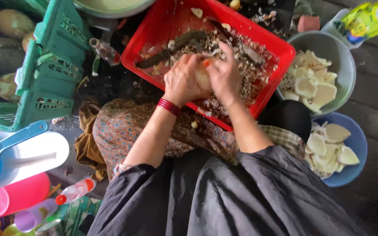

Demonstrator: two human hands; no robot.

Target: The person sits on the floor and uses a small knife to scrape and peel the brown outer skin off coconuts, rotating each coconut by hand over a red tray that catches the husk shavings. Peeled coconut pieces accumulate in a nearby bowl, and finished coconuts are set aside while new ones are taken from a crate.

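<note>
L hand (181,81) and R hand (224,72) were both closed round one pale, rounded chunk of white coconut flesh (203,78), held together over the red rectangular plastic tray (281,52) full of brown-and-white peel scraps. No blade visible in either grip; can't tell if one's hidden. Long dark knife-like tool (171,48) lay in the tray just behind. Risk, imo: piece looks slick, so it could slip from the fingers into the scraps, or a hidden edge nick the L thumb. Grey round bowl (344,57) w/ peeled pieces sat nearby.
</note>
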